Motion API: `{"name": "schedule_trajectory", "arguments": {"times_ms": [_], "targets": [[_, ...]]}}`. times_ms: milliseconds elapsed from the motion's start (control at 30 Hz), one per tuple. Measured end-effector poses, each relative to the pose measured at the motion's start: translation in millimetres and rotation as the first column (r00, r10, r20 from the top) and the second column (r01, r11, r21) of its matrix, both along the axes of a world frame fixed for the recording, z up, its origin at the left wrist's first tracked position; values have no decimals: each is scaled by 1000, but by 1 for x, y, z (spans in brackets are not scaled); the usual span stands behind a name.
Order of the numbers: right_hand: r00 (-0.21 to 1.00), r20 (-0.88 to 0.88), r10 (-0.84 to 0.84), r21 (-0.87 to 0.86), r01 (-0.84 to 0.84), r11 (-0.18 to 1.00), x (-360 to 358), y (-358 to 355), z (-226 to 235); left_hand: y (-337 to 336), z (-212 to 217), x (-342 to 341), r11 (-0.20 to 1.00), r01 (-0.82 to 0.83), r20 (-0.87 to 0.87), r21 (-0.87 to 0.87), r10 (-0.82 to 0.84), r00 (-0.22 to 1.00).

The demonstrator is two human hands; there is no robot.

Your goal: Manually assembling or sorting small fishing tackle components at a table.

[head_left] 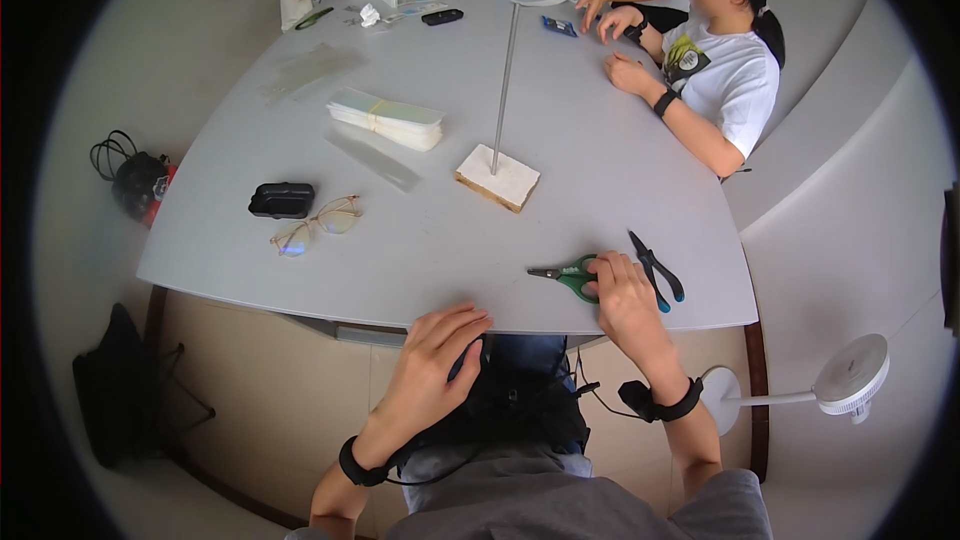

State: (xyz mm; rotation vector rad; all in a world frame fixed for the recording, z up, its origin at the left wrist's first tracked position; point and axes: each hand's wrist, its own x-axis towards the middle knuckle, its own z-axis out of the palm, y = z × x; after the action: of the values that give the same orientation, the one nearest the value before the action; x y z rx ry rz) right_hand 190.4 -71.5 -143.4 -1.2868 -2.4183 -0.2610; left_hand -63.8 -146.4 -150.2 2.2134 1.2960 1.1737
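At the front right of the table, my right hand (625,298) has its fingers closed on the handles of green-handled scissors (578,278). The scissors lie on the tabletop, their short blades pointing left. Just right of that hand are long-nosed pliers (655,270) with black and blue grips, jaws pointing away from me. My left hand (440,355) is at the table's near edge, fingers stretched out and thumb apart, with nothing visible held. A dark thing behind its thumb is partly hidden.
A thin metal rod on a white block base (497,180) stands mid-table. Left of it lie a banded stack of clear plastic sleeves (385,120), eyeglasses (318,227) and a black case (281,200). A person in a black cap (725,80) sits at the right; others work farther back.
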Motion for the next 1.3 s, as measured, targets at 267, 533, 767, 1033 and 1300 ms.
{"name": "schedule_trajectory", "arguments": {"times_ms": [267,533,767,1033,1300], "targets": [[936,-353,-9,-137,-42,990,-12,-1,7,29,7,11,980,-138,230,-141,168,958],[946,-289,148,-366,-252,896,-10,20,31,44,15,6,909,-274,403,-315,389,828],[957,-269,107,-456,-225,861,-19,29,54,48,16,2,908,-225,417,-353,368,831],[983,-114,147,-429,-182,885,-24,29,84,42,17,0,898,-272,414,-346,406,814],[987,-68,149,-408,-163,898,-24,25,86,43,18,2,903,-295,379,-312,404,833]]}}
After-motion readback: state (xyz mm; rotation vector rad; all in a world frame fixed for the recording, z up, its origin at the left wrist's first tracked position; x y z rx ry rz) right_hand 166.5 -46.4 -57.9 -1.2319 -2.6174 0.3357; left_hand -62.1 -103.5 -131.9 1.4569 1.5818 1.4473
